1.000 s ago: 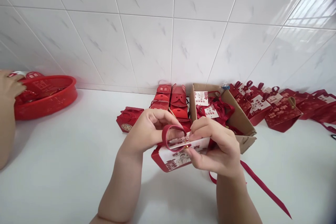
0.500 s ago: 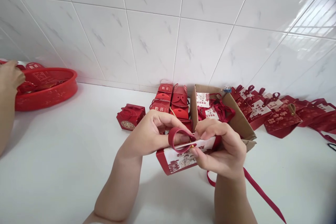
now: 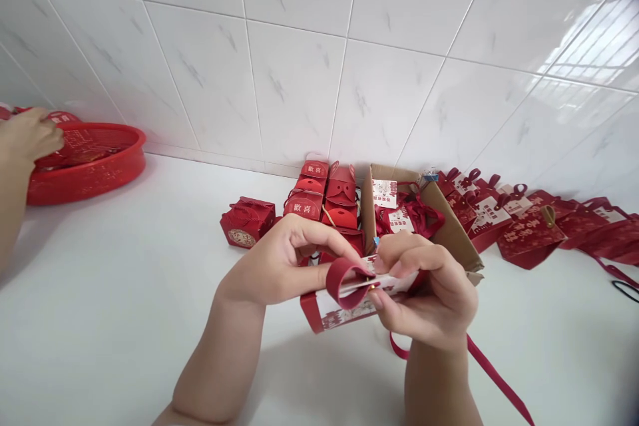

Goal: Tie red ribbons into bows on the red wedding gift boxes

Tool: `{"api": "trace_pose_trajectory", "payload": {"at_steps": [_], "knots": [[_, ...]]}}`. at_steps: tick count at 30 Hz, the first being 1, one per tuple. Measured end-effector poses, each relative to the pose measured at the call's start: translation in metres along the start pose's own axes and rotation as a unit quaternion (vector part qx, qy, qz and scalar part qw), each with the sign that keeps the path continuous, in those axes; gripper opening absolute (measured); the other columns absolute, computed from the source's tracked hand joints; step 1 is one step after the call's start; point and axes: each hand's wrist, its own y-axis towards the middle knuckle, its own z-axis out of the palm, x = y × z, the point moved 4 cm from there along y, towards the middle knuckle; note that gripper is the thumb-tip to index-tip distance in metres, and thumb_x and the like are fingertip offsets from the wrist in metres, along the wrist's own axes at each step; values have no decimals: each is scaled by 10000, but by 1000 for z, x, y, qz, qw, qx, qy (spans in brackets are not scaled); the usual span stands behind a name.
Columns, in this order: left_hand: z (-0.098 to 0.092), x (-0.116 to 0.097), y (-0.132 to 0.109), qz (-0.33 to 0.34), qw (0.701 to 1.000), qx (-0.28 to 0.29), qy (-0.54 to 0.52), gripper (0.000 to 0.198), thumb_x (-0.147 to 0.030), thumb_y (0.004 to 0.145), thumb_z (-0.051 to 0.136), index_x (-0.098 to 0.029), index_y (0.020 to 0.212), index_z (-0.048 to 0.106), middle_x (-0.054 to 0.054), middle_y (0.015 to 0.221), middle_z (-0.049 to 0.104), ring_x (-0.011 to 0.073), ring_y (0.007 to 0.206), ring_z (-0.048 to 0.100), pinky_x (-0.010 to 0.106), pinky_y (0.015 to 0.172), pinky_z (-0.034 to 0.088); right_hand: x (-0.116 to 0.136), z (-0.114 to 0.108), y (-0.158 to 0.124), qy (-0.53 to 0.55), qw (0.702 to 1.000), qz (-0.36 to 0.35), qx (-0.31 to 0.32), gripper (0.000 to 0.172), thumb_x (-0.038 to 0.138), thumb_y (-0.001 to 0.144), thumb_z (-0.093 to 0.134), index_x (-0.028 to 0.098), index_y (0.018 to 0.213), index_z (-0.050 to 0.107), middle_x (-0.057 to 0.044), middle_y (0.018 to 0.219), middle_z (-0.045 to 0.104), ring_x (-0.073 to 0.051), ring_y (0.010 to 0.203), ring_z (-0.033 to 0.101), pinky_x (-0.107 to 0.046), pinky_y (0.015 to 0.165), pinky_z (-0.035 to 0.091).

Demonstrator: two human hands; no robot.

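Note:
A red-and-white printed gift box (image 3: 312, 313) is held up between my two hands over the white table. My left hand (image 3: 289, 256) closes from the left on the box's top edge, its fingertips behind a looped dark-red ribbon (image 3: 342, 285). Thumb and fingers of my right hand (image 3: 424, 279) pinch the same edge from the right, beside a small gold stud (image 3: 371, 287). The ribbon's loop stands out toward me. Beneath my right wrist, a long dark-red ribbon (image 3: 499, 376) trails across the table. My fingers hide part of the box's top.
Behind my hands are stacked red boxes (image 3: 304, 203) and a cardboard box (image 3: 452, 229) of ribbons and cards. A small red box (image 3: 247, 221) sits left. Finished-looking red bags (image 3: 532, 229) line the wall at right. Another person's hand (image 3: 32, 136) reaches over a red basin (image 3: 90, 176).
The gift box has tipped slightly and its ribbon loop now faces more toward me. My right hand has shifted slightly right and down. The other person's hand has moved right over the basin.

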Motion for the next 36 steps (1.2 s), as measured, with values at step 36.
{"api": "trace_pose_trajectory", "payload": {"at_steps": [36], "knots": [[15, 1, 18, 227, 916, -204, 262, 91, -162, 755, 723, -232, 798, 684, -21, 803, 707, 154, 751, 670, 286, 688, 554, -22, -16, 6, -91, 991, 68, -66, 147, 324, 770, 728, 210, 757, 635, -23, 725, 636, -180, 694, 625, -346, 614, 532]]}}
